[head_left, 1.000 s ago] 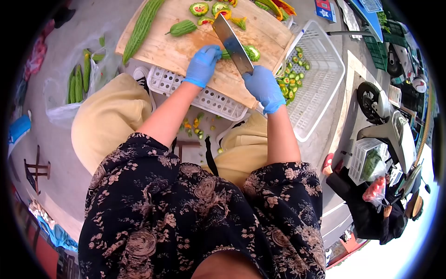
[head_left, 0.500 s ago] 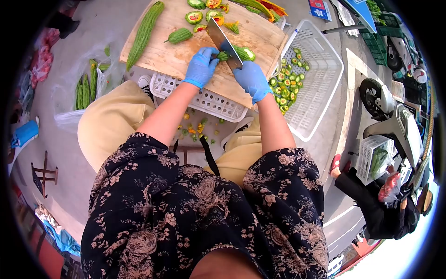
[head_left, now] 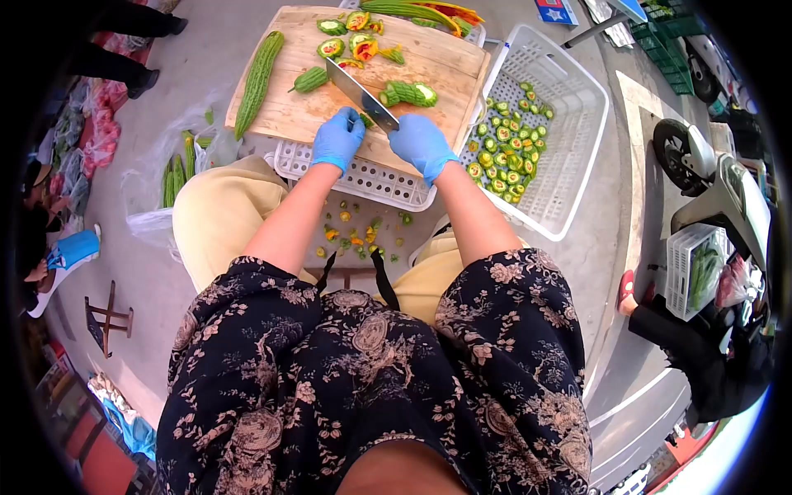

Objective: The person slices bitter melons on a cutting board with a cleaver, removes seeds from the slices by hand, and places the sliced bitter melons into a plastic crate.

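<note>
My right hand (head_left: pixel 421 147), in a blue glove, is closed round the handle of a kitchen knife (head_left: pixel 356 92) with a wide blade. My left hand (head_left: pixel 338 139), gloved too, has its fingers curled at a small green bitter melon end (head_left: pixel 366 120) beside the blade. Both hands are over the near part of a wooden cutting board (head_left: pixel 445 62). Beyond the knife lies a sliced bitter melon piece (head_left: pixel 408 93), its slices still together. A short bitter melon piece (head_left: pixel 310 80) rests left of the blade, and a long whole bitter melon (head_left: pixel 260 82) lies along the board's left side.
Under the board is a white perforated crate (head_left: pixel 363 177). To the right, a white basket (head_left: pixel 569 165) holds many slices. Bitter melons (head_left: pixel 177 173) lie in a plastic bag at left. Scraps (head_left: pixel 355 235) litter the ground. A scooter (head_left: pixel 730 194) and a person (head_left: pixel 693 355) are at right.
My left hand has pulled back toward me and left with the small end, away from the sliced piece. The knife has shifted left and nearer, leaving the slices on the board.
</note>
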Motion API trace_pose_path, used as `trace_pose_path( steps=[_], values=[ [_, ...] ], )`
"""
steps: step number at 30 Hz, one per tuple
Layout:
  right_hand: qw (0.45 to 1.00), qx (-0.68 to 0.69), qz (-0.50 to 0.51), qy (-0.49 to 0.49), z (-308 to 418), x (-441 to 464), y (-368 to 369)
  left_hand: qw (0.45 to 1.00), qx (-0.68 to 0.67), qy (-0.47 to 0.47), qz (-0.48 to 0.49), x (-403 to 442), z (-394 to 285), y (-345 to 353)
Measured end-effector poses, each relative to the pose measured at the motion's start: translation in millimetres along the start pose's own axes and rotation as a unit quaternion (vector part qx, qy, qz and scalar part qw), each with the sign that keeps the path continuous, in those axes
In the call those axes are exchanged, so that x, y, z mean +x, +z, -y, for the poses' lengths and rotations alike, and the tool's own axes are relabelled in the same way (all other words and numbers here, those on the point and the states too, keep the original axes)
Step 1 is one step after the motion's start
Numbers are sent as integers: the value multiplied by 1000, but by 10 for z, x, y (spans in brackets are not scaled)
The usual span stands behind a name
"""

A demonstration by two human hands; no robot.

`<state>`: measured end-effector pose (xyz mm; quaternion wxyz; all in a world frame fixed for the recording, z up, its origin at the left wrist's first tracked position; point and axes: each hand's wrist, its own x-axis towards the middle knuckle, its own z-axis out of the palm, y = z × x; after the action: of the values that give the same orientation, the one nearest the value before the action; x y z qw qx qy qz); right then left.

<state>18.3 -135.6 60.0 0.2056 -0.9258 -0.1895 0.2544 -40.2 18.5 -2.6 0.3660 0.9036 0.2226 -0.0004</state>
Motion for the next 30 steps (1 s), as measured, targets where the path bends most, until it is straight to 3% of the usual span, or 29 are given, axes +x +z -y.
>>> trace_pose_path(
  steps=[3, 6, 12, 18, 24, 27, 30],
  values=[
    [1000, 15, 1, 18, -71, -7, -96, 999, -6, 30, -29, 31, 88, -19],
    [996, 86, -7, 17, -200, -21, -148, 978, 6, 202, -60, 95, 116, -52],
    [997, 74, -5, 38, -217, -57, -252, 978, 88, 166, 85, 366, 104, -219],
    [996, 90, -4, 6, -122, -44, -211, 989, 123, 20, 75, 308, 168, -337],
    [997, 23, 55, 47, -61, 67, -117, 983, -76, -149, 82, 357, 437, -257],
    [997, 54, 27, 41, -38, 54, -107, 994, -95, -43, -28, 286, 446, -236],
    [997, 72, -5, 14, -103, 126, -62, 994, -49, 53, -80, 336, 352, -201]
  ],
)
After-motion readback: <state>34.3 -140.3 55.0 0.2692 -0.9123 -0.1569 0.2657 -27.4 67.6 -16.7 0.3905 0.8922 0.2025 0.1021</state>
